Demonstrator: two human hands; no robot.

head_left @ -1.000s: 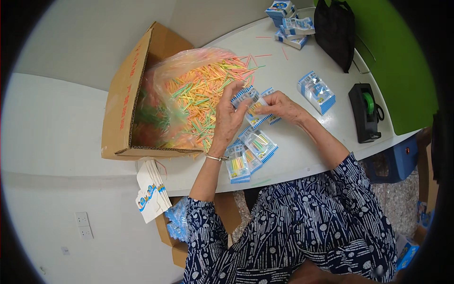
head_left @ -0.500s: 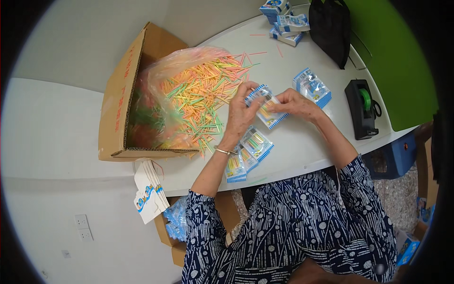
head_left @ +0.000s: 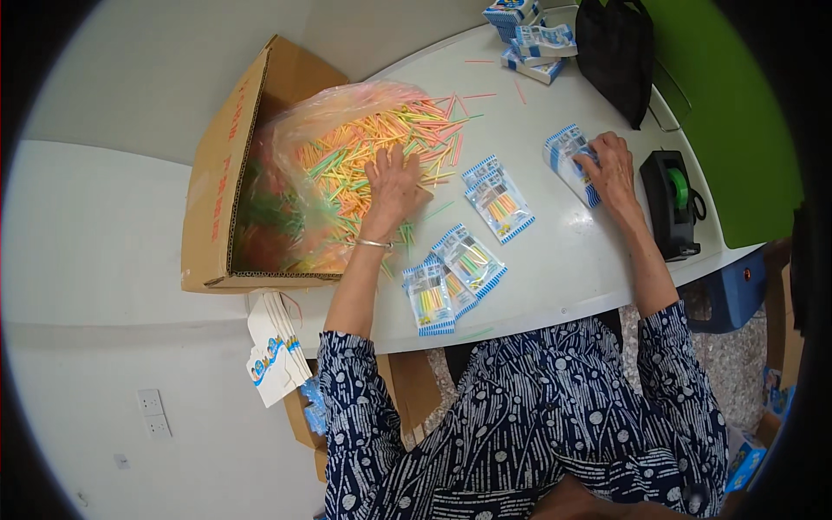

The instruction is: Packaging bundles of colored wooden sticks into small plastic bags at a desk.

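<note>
left hand (head_left: 395, 189) back upward, fingers spread toward twelve o'clock, left forearm (head_left: 357, 290) slanting toward one, right hand (head_left: 614, 170) at two o'clock, fingers bent, right forearm (head_left: 646, 260) angled toward eleven

A navy blouse (head_left: 546, 399) — printed all over with white streaks, thin stems and round dots — has loose, shortish sleeves (head_left: 357, 390); a slim, silvery bangle (head_left: 375, 243) rings the left wrist (head_left: 383, 228).
</note>
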